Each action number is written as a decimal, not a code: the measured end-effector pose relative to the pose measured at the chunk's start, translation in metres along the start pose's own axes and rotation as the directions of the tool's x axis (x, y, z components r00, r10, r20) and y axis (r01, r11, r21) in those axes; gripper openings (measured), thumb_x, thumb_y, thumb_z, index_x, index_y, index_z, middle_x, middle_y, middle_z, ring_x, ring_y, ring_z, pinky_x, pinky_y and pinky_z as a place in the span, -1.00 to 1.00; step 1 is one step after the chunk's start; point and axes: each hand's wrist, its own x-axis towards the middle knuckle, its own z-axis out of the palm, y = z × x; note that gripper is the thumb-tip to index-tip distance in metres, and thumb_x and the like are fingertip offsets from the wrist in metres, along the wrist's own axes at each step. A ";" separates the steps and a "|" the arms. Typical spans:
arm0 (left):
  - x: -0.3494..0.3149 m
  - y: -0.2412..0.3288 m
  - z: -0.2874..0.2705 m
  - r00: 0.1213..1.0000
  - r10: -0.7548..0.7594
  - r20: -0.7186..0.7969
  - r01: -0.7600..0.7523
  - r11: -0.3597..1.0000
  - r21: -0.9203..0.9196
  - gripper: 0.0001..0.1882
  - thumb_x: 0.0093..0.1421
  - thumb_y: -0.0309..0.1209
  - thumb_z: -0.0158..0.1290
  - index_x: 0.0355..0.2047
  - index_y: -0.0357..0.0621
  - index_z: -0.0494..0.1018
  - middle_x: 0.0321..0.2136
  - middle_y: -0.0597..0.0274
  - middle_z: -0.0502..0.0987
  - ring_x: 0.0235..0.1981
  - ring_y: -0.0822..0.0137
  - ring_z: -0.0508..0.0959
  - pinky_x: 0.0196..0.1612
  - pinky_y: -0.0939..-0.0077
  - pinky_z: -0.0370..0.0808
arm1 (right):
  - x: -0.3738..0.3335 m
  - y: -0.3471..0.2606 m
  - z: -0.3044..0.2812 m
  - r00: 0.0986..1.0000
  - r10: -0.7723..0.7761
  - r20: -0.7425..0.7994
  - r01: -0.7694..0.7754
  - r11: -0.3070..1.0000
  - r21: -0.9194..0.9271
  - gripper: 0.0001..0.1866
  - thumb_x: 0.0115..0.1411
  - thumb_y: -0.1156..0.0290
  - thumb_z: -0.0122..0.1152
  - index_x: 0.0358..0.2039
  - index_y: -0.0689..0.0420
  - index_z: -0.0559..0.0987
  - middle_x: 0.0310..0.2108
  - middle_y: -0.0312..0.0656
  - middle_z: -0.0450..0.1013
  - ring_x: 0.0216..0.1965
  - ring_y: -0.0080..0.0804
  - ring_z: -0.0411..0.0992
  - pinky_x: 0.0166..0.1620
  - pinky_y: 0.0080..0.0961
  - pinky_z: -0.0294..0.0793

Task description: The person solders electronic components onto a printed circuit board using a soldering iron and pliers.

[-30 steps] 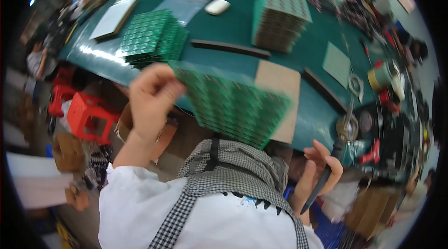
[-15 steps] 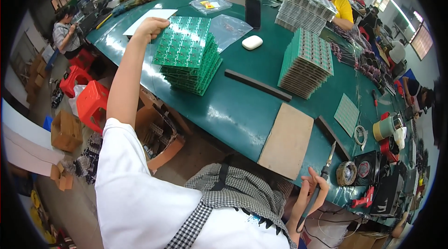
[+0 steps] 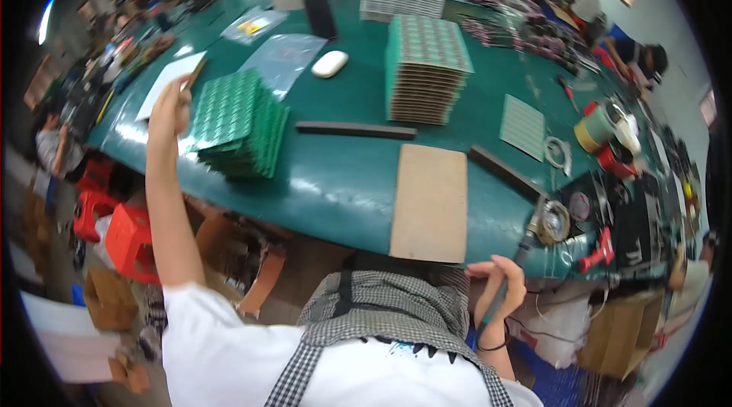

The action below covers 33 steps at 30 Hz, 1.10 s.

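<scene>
My left hand (image 3: 172, 106) is by the upper left corner of a leaning stack of green circuit boards (image 3: 229, 113). Its fingers are bent and blurred, so whether they grip a board edge is unclear. A white sheet (image 3: 169, 85) with a brown strip at its edge lies just beyond that hand. In my right hand (image 3: 499, 285) is a soldering iron (image 3: 512, 276), its tip pointing up and away over the table edge. Left of the iron, a flat tan board (image 3: 431, 201) lies at the table's front edge.
Two dark bars (image 3: 357, 129) flank the tan board. Behind stands a taller circuit board stack (image 3: 427, 64), and a single panel (image 3: 523, 126) lies to its right. A solder wire roll (image 3: 553, 224) and red tool (image 3: 596, 251) sit at right. Red stools (image 3: 130, 243) stand lower left.
The view has swung, shifting the table leftward in the picture. My left hand held the top board's corner before; now it shows beside the stack. The right hand still holds the iron.
</scene>
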 end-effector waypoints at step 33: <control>-0.246 0.020 0.250 -0.263 0.296 0.918 0.542 0.833 -0.114 -0.61 0.26 -0.20 -0.03 -0.11 -0.29 0.51 -0.19 0.17 0.57 -0.27 0.44 0.52 -0.20 0.54 0.44 | 0.041 -0.067 -0.003 0.870 -0.131 0.476 0.242 0.953 -0.180 -0.69 -0.13 0.74 0.19 -0.33 0.18 0.44 -0.51 -0.17 0.39 -0.50 -0.26 0.41 -0.43 -0.46 0.39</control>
